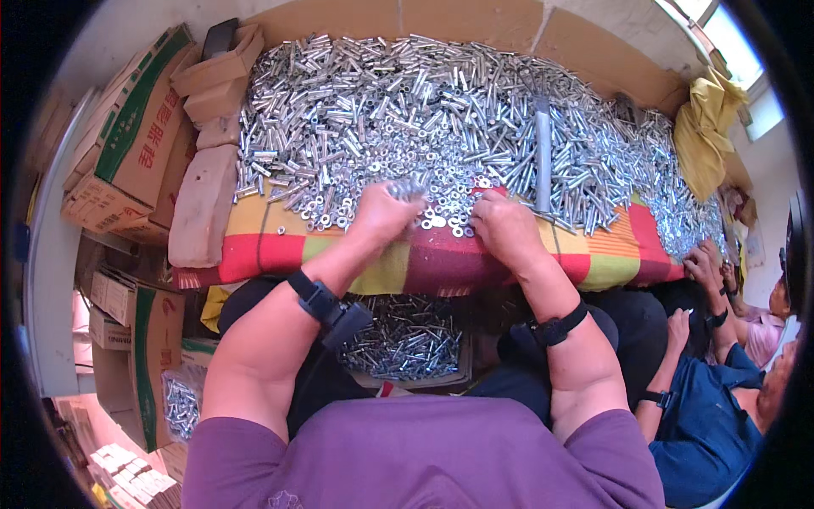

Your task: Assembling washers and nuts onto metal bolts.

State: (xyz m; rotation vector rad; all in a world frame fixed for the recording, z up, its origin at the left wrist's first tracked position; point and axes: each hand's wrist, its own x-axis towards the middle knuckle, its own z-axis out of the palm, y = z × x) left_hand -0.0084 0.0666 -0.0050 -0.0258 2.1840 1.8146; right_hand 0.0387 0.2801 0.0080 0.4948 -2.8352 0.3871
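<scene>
My left hand [386,212] is closed at the near edge of a big heap of shiny metal parts. Silvery metal pieces [410,188], smeared by motion, show at its fingertips; their exact kind is not clear. To the right, my right hand [504,225] has its fingers curled down by the cloth, next to the loose washers [438,222]. Whatever is between those fingertips is hidden. Behind both hands lie small nuts and washers, with metal sleeves [339,119] and bolts [585,182] piled farther back.
A checked cloth [356,254] covers the near table edge. A grey tube [543,157] stands in the heap. Below my arms sits a box of bolts [403,339]. Cardboard boxes [140,153] are stacked left. A yellow sack [708,127] hangs right, near a co-worker in blue [708,433].
</scene>
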